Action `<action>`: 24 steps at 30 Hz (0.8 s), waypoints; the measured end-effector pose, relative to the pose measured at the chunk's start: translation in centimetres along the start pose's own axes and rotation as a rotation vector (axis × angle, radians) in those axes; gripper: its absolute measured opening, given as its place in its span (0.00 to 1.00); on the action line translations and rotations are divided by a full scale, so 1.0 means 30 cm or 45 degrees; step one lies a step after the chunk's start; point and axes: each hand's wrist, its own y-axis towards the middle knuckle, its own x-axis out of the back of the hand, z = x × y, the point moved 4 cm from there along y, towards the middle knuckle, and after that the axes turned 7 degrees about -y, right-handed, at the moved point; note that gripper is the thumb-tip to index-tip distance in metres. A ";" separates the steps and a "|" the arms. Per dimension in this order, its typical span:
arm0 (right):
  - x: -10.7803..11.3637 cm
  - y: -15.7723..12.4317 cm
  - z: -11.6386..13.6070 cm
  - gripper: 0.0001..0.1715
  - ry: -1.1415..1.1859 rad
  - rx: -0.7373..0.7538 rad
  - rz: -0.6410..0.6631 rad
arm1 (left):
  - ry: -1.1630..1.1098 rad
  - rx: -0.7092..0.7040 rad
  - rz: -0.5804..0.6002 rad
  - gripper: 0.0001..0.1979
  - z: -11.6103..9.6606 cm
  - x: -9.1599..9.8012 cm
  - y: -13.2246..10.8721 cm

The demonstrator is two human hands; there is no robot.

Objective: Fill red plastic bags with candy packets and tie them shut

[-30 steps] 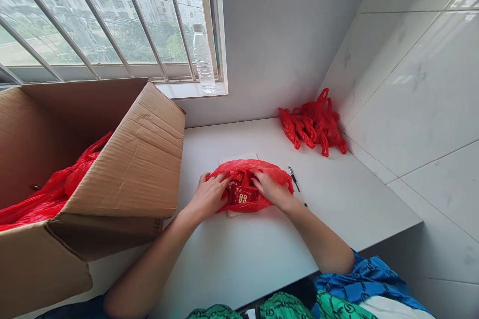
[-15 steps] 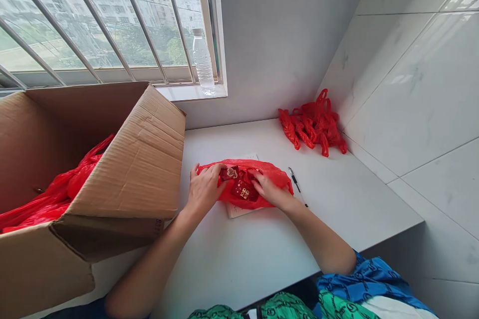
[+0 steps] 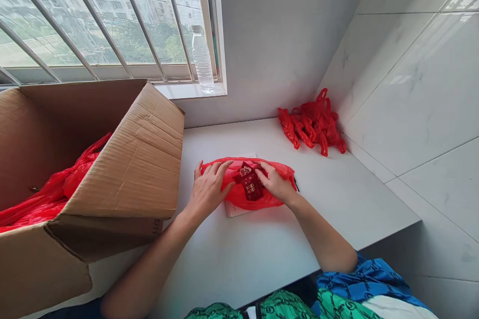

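A red plastic bag point(image 3: 275, 199) lies spread open on the table between my hands. Inside it are dark red packets point(image 3: 251, 189) with pale gold print, one overlapping another. My left hand point(image 3: 211, 185) rests at the bag's left side, fingers spread and the thumb apart, touching the film. On the other side, my right hand point(image 3: 276, 182) reaches over the rim, its thumb and fingers apart at the packets' right edge. Its fingertips are partly lost against the red film. A pale booklet or sheet point(image 3: 234, 210) shows from under the bag.
A large open cardboard box point(image 3: 127, 159) with red plastic bags point(image 3: 75, 174) inside stands at left. More crumpled red bags point(image 3: 316, 122) lie in the back right corner. A clear bottle point(image 3: 202, 62) stands on the windowsill. A pen point(image 3: 297, 183) is partly hidden by the bag.
The packets have shifted right within the bag and now sit closer together. My left hand's fingers have spread. The bag has slid slightly right and covers more of the pen.
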 end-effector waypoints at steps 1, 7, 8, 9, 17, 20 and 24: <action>0.014 -0.006 0.010 0.16 -0.083 0.020 0.018 | 0.019 -0.011 -0.027 0.20 -0.005 0.013 0.000; 0.173 -0.129 0.163 0.17 -0.264 0.322 -0.063 | -0.043 -0.185 -0.338 0.10 -0.064 0.177 -0.017; 0.211 -0.158 0.180 0.17 -0.296 0.348 -0.163 | -0.055 -0.181 -0.397 0.10 -0.069 0.207 -0.030; 0.246 -0.187 0.189 0.16 -0.348 0.369 -0.284 | -0.062 -0.152 -0.436 0.12 -0.069 0.232 -0.046; 0.270 -0.333 0.105 0.14 -0.945 0.477 -0.750 | -0.046 0.180 -0.180 0.40 0.022 0.136 -0.224; 0.225 -0.317 0.053 0.18 -1.110 0.390 -0.682 | -0.114 0.256 -0.100 0.40 0.049 0.073 -0.258; 0.220 -0.263 0.040 0.06 -1.035 0.339 -0.573 | -0.319 0.315 0.042 0.36 0.032 0.076 -0.269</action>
